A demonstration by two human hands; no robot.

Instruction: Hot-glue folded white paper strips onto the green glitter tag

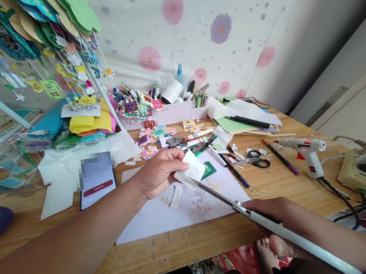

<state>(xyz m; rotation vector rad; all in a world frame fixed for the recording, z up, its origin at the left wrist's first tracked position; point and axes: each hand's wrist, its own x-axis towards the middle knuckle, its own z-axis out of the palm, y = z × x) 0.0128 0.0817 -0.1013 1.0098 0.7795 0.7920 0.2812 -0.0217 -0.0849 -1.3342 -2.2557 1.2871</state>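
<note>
My left hand (pixel 160 171) pinches a small white piece of paper (pixel 192 169) between thumb and fingers above the work sheet. My right hand (pixel 277 223) is closed around long metal scissors (pixel 215 195); their pale handle runs down to the lower right. The blade tip meets the lower edge of the paper, and the blades look nearly together. Beneath both hands lies a white sheet (pixel 140 222) marked with colour specks. On it are a green patterned piece (pixel 208 170) and a narrow paper strip (pixel 176 196).
Black-handled scissors (pixel 255 160), markers (pixel 234 170) and a glue gun (pixel 308 150) lie to the right. Coloured paper cutouts (pixel 158 131) are heaped beyond the sheet. A phone (pixel 97 187) rests at left, below hanging paper decorations (pixel 73 57).
</note>
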